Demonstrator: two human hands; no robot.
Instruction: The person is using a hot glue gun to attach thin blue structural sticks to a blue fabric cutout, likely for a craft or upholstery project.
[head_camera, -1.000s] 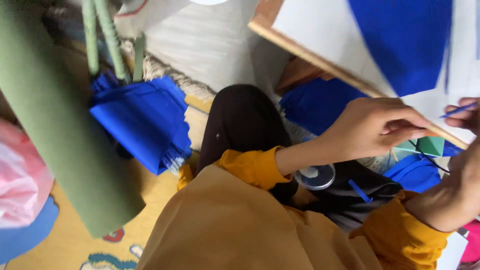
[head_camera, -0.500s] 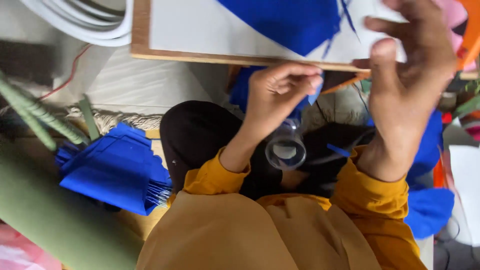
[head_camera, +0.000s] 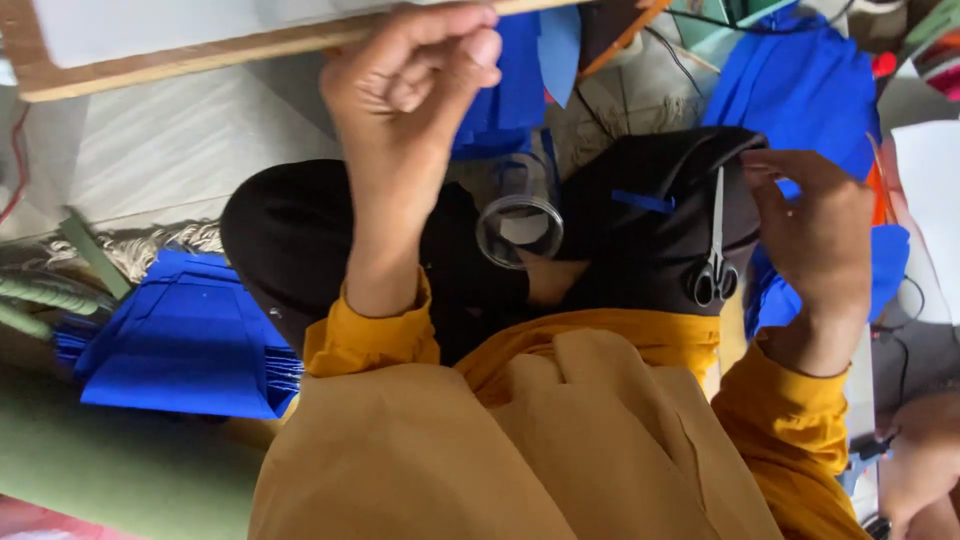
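Note:
My left hand is raised to the lower edge of a wooden board that carries a white sheet. Its fingers are curled shut with the thumb on the forefinger, and I see nothing in them. A blue cut piece hangs just to its right. My right hand rests open on my right knee in black trousers, fingertips by the blade tip of small scissors that lie on that knee. A small blue strip also lies there. A clear round container sits between my legs.
A stack of folded blue sheets lies on the floor at the left, beside a thick green roll. More blue material and cables lie at the upper right. Someone's bare skin shows at the bottom right corner.
My right hand has dropped from the board down to my right knee beside the scissors. My left hand has risen to the board's edge. The camera has tilted down.

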